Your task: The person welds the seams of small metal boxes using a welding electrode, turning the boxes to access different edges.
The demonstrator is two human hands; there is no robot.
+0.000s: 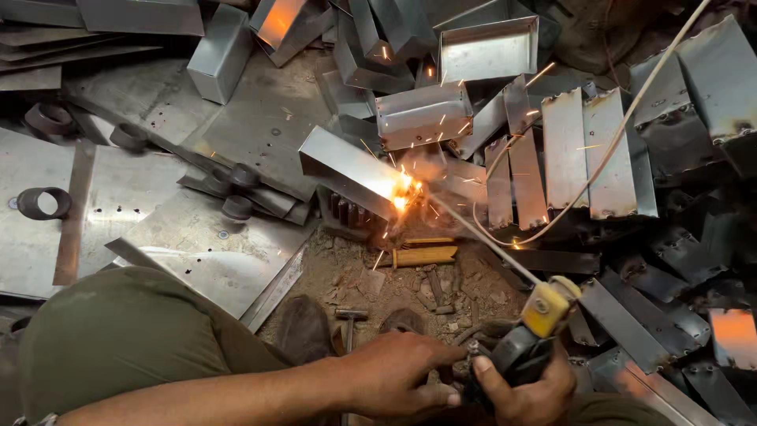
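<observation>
Steel welding rod [481, 235] slants up-left from holder [544, 309].

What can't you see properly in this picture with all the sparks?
Head view:
- The spot where the rod meets the metal box: bright sparks wash it out.
- The right hand: the picture's bottom edge cuts it off, and the holder covers part of its fingers.
- The hammer: the left hand hides its handle end.
- The dark pile at far right: too shadowed to tell pieces apart.
</observation>
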